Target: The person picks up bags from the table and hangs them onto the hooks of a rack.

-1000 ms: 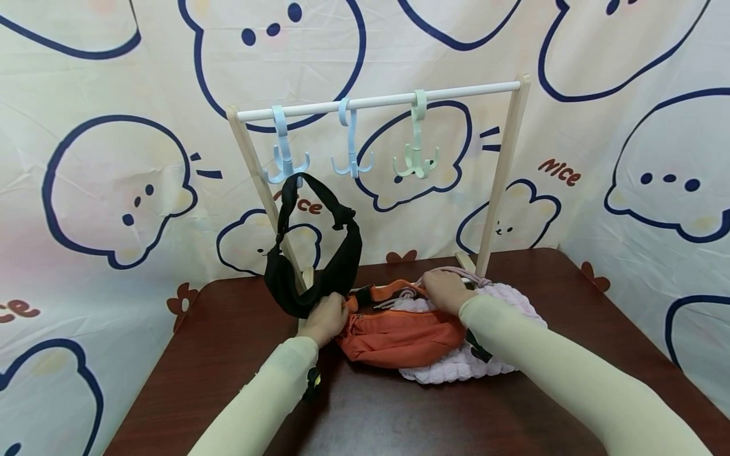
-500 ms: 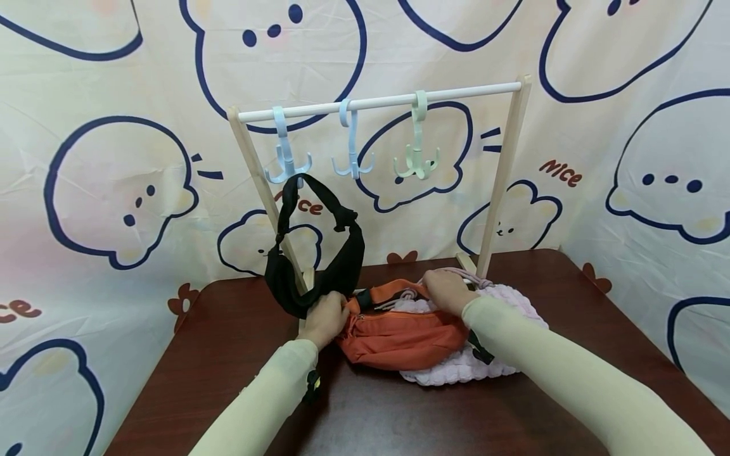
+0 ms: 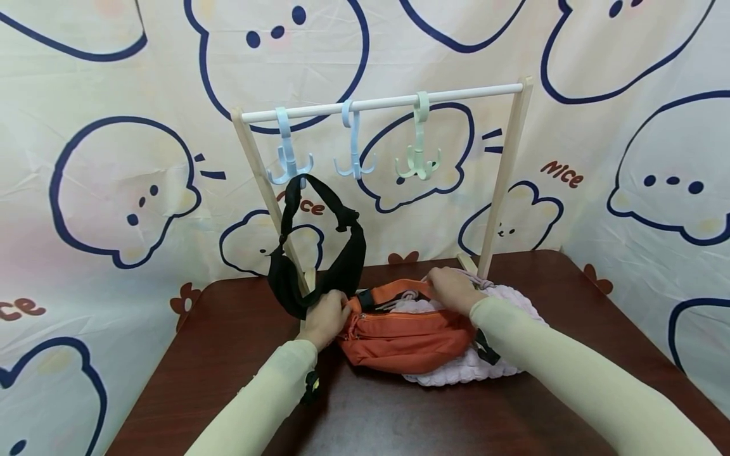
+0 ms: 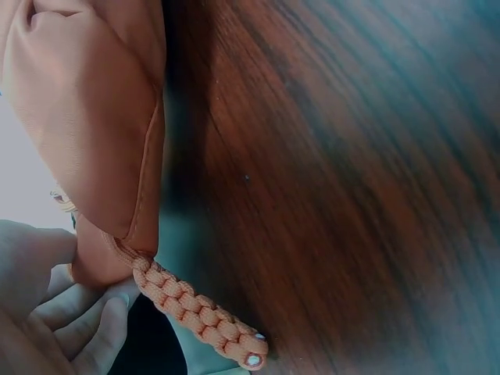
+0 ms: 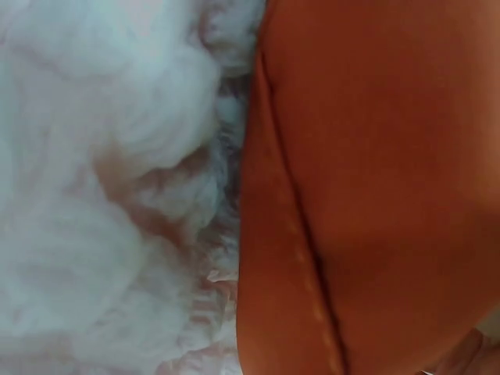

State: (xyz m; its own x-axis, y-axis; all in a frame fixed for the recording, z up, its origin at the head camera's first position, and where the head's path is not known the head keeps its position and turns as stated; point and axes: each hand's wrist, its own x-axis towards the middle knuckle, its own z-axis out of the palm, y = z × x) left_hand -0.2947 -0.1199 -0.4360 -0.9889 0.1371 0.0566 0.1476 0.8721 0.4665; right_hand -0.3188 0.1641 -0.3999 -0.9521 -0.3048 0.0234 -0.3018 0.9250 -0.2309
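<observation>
An orange waist bag [image 3: 405, 345] lies partly over a pale lilac puffy bag [image 3: 456, 373] on the table. At its left end, my left hand [image 3: 326, 316] pinches the bag's end tab [image 4: 98, 258], with a braided orange cord [image 4: 199, 316] hanging beside the fingers. My right hand [image 3: 453, 290] grips the right end of the orange strap [image 3: 396, 289]; in the right wrist view only a sliver of that hand [image 5: 469, 355] shows beside the orange cloth. Just behind my left hand hangs a black knotted-strap bag [image 3: 342, 269], looped on the left blue hook [image 3: 289, 158].
A rack with a white rail [image 3: 388, 103] and wooden posts [image 3: 504, 177] stands at the back of the brown table [image 3: 399, 424]. Another blue hook [image 3: 354, 145] and a green hook [image 3: 419, 142] hang from the rail. A printed cloth wall [image 3: 639, 209] surrounds the table.
My right hand has shifted slightly to the right, and the orange bag's right end has moved a little with it. The left hand keeps its hold.
</observation>
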